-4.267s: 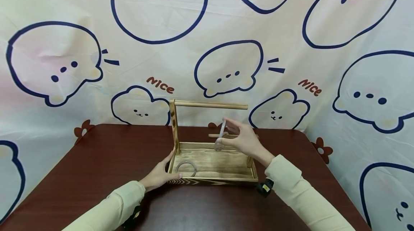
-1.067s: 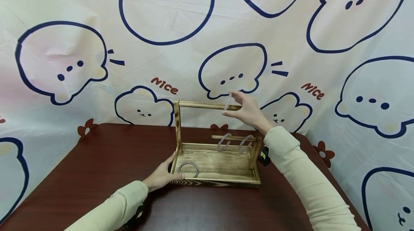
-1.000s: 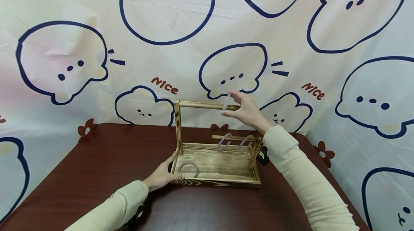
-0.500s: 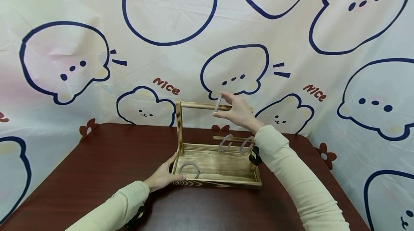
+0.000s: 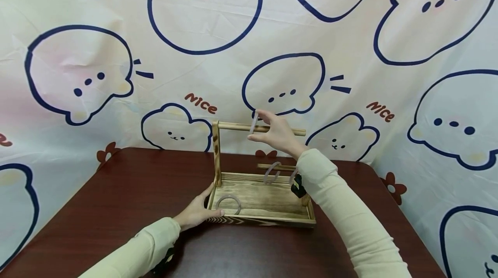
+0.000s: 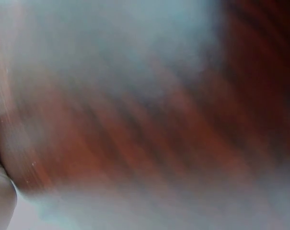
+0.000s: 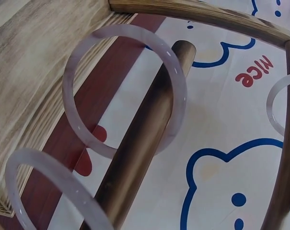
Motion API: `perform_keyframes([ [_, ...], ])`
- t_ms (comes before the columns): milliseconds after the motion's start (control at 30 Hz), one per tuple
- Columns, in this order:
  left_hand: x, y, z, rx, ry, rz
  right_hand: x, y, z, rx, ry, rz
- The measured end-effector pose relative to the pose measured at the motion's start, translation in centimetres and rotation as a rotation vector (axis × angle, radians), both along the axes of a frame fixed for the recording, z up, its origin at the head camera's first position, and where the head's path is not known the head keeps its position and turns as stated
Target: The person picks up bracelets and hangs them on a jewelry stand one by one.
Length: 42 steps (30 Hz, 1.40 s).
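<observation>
My right hand [image 5: 278, 133] pinches a pale translucent bangle [image 5: 253, 122] between thumb and fingertips at the upper rod [image 5: 233, 126] of a wooden jewelry stand. The rod appears to run through this bangle [image 7: 273, 104], seen at the right edge of the right wrist view. Two similar bangles hang on the shorter lower rod [image 7: 140, 139]: one bangle [image 7: 70, 62] near its free end, another bangle [image 7: 53, 175] farther in. My left hand [image 5: 196, 212] grips the left front corner of the stand's tray [image 5: 264, 217]. One more bangle [image 5: 228, 197] rests inside the tray, at its left.
The stand is on a dark reddish-brown table [image 5: 148, 183]. A cloth backdrop [image 5: 186, 18] with cartoon bears hangs behind it. A left upright [image 5: 216, 152] supports the upper rod, whose right end is free. The left wrist view is mostly blurred.
A bangle held by the lower rod earlier now hangs on it. With another bangle, my right hand has risen to the upper rod and moved left along it. My left hand keeps its grip.
</observation>
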<state>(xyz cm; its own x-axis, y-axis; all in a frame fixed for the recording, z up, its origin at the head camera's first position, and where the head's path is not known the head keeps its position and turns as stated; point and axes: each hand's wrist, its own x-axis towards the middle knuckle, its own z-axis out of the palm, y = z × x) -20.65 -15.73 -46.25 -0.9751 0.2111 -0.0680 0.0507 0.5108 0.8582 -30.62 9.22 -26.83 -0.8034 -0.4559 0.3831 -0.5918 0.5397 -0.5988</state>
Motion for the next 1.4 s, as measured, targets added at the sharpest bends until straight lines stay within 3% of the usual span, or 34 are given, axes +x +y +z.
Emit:
perform_keyframes([
  [367, -0.2, 0.1, -0.2, 0.018, 0.001, 0.000, -0.4, -1.1, 0.2, 0.026, 0.013, 0.000],
  [767, 0.1, 0.0, -0.2, 0.012, 0.002, 0.000, -0.3, -2.5, 0.4, 0.093, -0.033, -0.020],
  [1000, 0.1, 0.1, -0.4, 0.022, -0.004, 0.002, -0.4, -2.9, 0.3, 0.171, -0.017, -0.003],
  [1400, -0.1, 0.2, -0.1, 0.020, 0.004, 0.005, -0.1, -3.1, 0.6, 0.355, 0.036, -0.066],
])
